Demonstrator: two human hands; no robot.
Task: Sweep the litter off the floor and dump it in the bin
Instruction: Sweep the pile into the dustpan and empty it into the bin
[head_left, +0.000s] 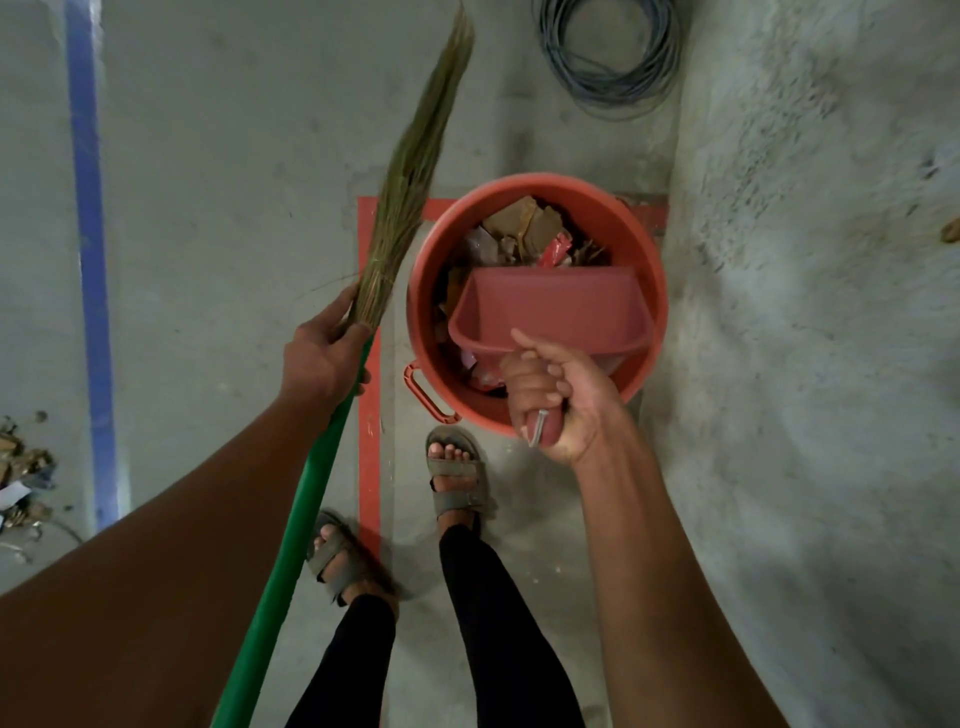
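A round red bin stands on the concrete floor and holds brown scraps and wrappers. A red dustpan is tipped over the bin's mouth, its pan looking empty. My right hand grips the dustpan's handle above the bin's near rim. To the left of the bin, my left hand holds a grass broom where the bristles meet its green handle. The bristles point up and away, off the floor.
A pile of litter lies at the left edge, beyond a blue floor line. Red floor markings frame the bin. A coil of grey cable lies behind it. A rough wall rises on the right. My sandalled feet stand near the bin.
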